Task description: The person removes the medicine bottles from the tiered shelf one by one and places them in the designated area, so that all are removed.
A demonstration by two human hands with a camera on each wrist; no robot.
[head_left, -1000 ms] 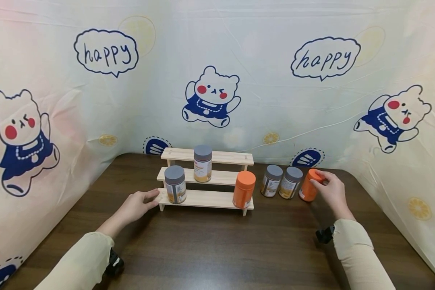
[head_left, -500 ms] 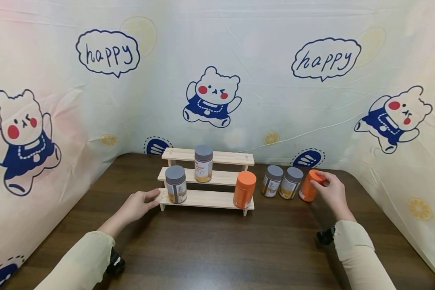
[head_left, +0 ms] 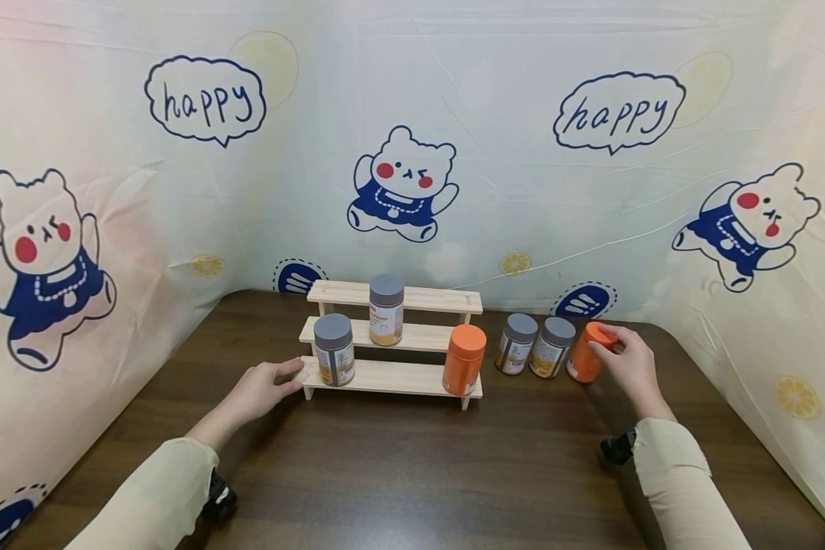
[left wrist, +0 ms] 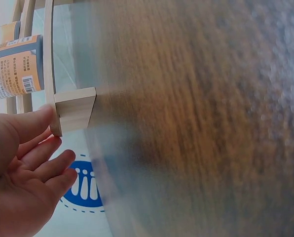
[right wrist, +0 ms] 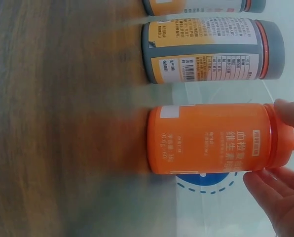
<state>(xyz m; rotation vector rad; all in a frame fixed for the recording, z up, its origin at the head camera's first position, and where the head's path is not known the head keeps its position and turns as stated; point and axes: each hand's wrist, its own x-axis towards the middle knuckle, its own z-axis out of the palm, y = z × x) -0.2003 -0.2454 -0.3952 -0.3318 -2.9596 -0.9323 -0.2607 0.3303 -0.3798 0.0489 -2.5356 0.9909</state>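
Observation:
My left hand (head_left: 264,389) pinches the left end of the lowest board of a three-step wooden rack (head_left: 385,377), thumb above and fingers beneath in the left wrist view. My right hand (head_left: 632,363) holds an orange supplement bottle (right wrist: 211,139) by its lid; the bottle stands upright on the table. Left of it are two grey-lidded bottles, a nearer one (head_left: 551,348) and another (head_left: 516,344). On the rack's bottom step stand a grey-lidded bottle (head_left: 333,350) at the left and an orange bottle (head_left: 464,359) at the right. The middle step bears one grey-lidded bottle (head_left: 386,311).
The dark wooden table (head_left: 399,473) stretches in front of the rack. A pale printed cloth (head_left: 509,183) with cartoon bears rises behind the table and at both sides. Cameras are strapped to both wrists.
The view shifts very slightly between the first and second frames. Both hands, the rack and the bottles stay where they are.

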